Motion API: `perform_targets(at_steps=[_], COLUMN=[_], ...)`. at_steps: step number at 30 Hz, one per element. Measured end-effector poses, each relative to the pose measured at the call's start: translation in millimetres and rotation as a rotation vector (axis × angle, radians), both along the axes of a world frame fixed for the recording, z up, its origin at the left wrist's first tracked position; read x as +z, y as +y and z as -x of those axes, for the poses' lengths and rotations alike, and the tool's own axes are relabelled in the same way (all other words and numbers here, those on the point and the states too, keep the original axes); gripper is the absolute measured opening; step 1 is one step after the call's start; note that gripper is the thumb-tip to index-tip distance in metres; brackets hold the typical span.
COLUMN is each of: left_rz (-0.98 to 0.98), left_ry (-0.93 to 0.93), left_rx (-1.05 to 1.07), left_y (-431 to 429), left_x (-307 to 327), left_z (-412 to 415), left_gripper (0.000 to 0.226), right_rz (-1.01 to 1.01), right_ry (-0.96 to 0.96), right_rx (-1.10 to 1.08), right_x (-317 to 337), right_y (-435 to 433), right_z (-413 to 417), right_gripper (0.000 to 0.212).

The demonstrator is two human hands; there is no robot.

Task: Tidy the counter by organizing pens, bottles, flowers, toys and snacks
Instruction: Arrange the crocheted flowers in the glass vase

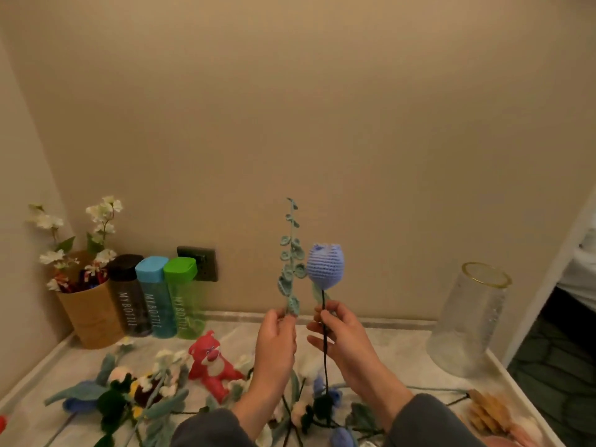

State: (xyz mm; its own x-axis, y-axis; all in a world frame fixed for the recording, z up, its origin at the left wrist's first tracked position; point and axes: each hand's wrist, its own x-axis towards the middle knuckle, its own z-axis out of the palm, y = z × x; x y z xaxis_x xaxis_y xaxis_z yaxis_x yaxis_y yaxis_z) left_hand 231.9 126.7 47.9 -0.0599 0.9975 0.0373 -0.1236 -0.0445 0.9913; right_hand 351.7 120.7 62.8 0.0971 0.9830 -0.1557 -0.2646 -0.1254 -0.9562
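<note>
My left hand (276,343) pinches the lower end of a teal crochet leaf sprig (291,259) and holds it upright above the counter. My right hand (342,340) pinches the dark stem of a lilac-blue crochet tulip (325,266), also upright, just right of the sprig. A clear glass vase with a gold rim (471,321) stands at the right. Several crochet flowers (142,391) lie scattered on the counter in front, around a red bear toy (211,362). Three bottles, black (127,295), blue (153,295) and green (182,295), stand in a row by the back wall.
A brown paper holder (92,314) with pens and white blossoms stands in the back left corner. A wall socket (206,264) sits behind the green bottle. Snacks (490,411) lie at the front right, near the counter's right edge (506,375).
</note>
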Motion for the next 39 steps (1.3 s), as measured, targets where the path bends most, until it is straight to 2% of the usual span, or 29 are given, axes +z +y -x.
perform_targets(at_steps=[1, 2, 6, 11, 18, 21, 25, 28, 33, 37, 39], left_rz=[-0.031, -0.061, -0.094, -0.113, -0.075, -0.102, -0.129, -0.172, -0.204, -0.202, -0.180], left_ry=[0.023, 0.032, -0.065, -0.074, -0.174, -0.169, -0.172, -0.153, -0.136, -0.173, -0.231], left_rx=[-0.026, -0.048, -0.203, -0.355, -0.554, -0.605, -0.615, -0.607, -0.579, -0.543, -0.518], left_y=[6, 9, 24, 35, 31, 21, 17, 11, 2, 1, 3], left_x=[6, 11, 30, 46, 67, 76, 88, 96, 105, 108, 107], left_z=[0, -1, -11, -39, -92, -119, -153, -178, -218, -239, -249], left_gripper=[0.005, 0.011, 0.025, 0.015, 0.014, 0.020, 0.029, 0.030, 0.019, 0.038, 0.027], right_rz=[-0.011, -0.023, -0.081, -0.125, -0.073, -0.056, -0.068, -0.058, -0.120, -0.200, -0.241], right_ry=[-0.013, -0.021, -0.074, -0.182, -0.356, -0.501, -0.618, -0.617, -0.594, -0.559, -0.556], right_rx=[-0.017, -0.028, -0.076, -0.203, -0.403, -0.457, -0.442, -0.420, -0.413, -0.411, -0.424], right_x=[3, 4, 14, 33, 45, 57, 73, 79, 93, 104, 111], right_y=[3, 4, 5, 0, -27, -41, -56, -65, -72, -70, -67], right_z=[0, 1, 3, -12, -55, -80, -111, -133, -180, -210, -225], right_gripper=[0.011, 0.011, 0.012, 0.016, 0.013, 0.012, 0.013, 0.011, 0.009, 0.007, 0.009])
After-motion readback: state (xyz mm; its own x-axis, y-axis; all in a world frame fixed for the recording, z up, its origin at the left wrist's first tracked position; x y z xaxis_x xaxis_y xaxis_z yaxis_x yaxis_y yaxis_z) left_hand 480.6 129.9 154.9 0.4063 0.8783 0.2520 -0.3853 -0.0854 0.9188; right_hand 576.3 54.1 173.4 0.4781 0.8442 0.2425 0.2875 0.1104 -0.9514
